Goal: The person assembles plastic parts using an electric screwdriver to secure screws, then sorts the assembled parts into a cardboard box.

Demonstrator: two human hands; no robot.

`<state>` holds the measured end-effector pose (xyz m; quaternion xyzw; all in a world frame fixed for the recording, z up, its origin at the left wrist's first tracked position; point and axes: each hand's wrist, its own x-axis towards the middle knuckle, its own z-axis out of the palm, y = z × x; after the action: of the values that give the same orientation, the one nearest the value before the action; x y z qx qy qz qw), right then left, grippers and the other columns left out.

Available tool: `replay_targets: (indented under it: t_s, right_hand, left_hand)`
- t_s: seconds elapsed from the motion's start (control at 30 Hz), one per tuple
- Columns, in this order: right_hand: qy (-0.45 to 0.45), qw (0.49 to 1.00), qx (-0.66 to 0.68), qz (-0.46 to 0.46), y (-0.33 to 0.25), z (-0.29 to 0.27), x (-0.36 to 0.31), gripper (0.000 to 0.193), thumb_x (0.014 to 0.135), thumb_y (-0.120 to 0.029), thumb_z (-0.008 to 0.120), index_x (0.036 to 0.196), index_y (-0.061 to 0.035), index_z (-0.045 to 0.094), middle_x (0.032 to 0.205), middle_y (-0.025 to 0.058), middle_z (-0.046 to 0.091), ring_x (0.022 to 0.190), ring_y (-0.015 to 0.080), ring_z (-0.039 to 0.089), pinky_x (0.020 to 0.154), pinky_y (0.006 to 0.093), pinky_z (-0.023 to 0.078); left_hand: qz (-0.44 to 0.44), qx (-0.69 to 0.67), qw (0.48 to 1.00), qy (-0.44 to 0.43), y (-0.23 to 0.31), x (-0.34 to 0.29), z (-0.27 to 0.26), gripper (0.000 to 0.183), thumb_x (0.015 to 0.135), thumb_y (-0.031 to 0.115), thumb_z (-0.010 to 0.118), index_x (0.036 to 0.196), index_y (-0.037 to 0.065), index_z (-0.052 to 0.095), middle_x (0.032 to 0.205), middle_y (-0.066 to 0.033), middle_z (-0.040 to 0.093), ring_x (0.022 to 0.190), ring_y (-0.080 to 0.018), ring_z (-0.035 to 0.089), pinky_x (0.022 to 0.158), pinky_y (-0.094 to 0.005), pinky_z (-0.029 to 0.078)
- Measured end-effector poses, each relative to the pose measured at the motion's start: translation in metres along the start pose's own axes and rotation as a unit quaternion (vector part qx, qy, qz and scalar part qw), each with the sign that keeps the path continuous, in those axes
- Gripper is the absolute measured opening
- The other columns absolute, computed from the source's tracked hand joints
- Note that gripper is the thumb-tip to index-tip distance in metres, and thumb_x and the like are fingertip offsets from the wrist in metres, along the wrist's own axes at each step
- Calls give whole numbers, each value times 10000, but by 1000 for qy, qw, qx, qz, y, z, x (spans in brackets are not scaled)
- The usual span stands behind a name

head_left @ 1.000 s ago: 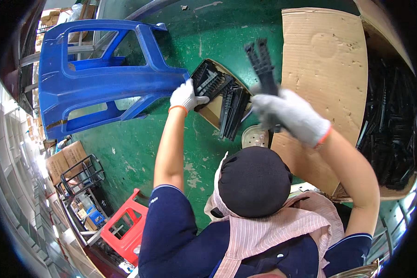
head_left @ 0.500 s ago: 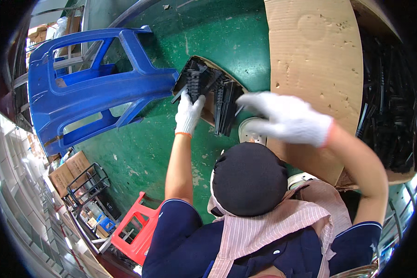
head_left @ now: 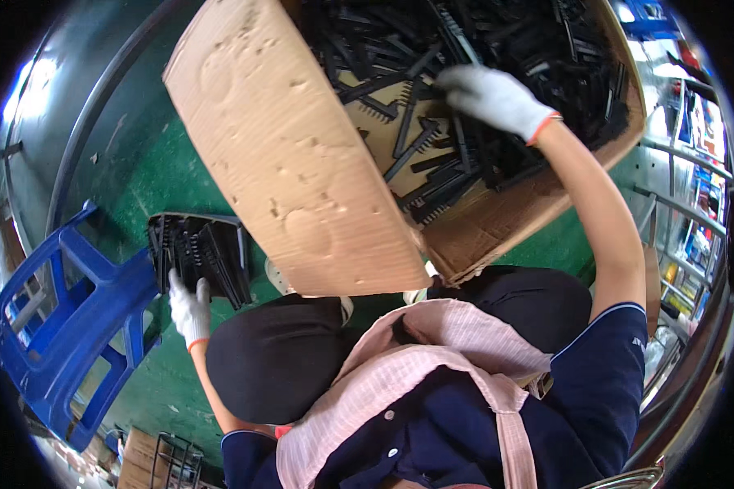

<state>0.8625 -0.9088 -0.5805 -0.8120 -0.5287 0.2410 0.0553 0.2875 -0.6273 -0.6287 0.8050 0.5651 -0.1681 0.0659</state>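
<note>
A small open carton (head_left: 245,232) at the left holds black comb-like plastic pieces (head_left: 192,253), packed side by side. My gloved left hand (head_left: 189,311) is at its near edge, thumb and forefinger apart, fingertips against the pieces. On the right, my gloved right hand (head_left: 501,103) reaches into a large cardboard box (head_left: 497,236) filled with loose black toothed pieces (head_left: 420,147). Its fingertips are blurred among those pieces, so whether they grip one is hidden.
The large box's flap (head_left: 294,163) slants between the two containers. A blue plastic chair (head_left: 65,326) lies on the green floor (head_left: 171,367) beside the small carton. Metal racks (head_left: 685,155) stand at the right. My knees (head_left: 277,359) are close below the flap.
My view has swung right toward the large box. My right hand has moved from beside the small carton into the large box. My left hand stays at the small carton.
</note>
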Motion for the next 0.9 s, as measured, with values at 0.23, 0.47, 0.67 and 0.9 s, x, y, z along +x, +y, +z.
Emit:
replay_targets:
  t_s: [0.23,0.47,0.67,0.9]
  right_hand:
    - [-133,979,-70,-134,-14,101,-14,311,927,-247,561,1225,-199,634,1149,144,624,1039,346,638,867,431,523]
    - [-202,944,-175,-196,-56,164,10,256,886,-156,578,1108,-60,664,1041,100,693,925,297,697,694,451,564]
    - [-139,967,-124,-172,-71,115,5,217,864,-188,612,1028,-64,679,1033,132,682,925,321,694,719,453,575]
    - [48,990,-43,-123,-90,7,19,236,867,-303,650,971,-95,690,983,121,671,864,324,699,708,448,581]
  left_hand:
    - [-28,-160,983,85,47,-28,-81,634,932,244,653,1478,80,376,1342,-217,555,1255,-323,534,1033,-396,425]
    - [175,-317,909,207,176,-72,-212,585,907,54,618,1442,-23,394,1347,-218,541,1252,-280,525,1063,-387,403]
    - [433,-215,864,142,222,-111,-223,696,700,-24,716,1359,-48,492,1179,-163,651,1056,-260,628,989,-399,463]
    - [329,-311,884,120,221,-94,-210,607,730,-72,684,1317,-30,537,979,-131,686,907,-212,664,889,-338,510]
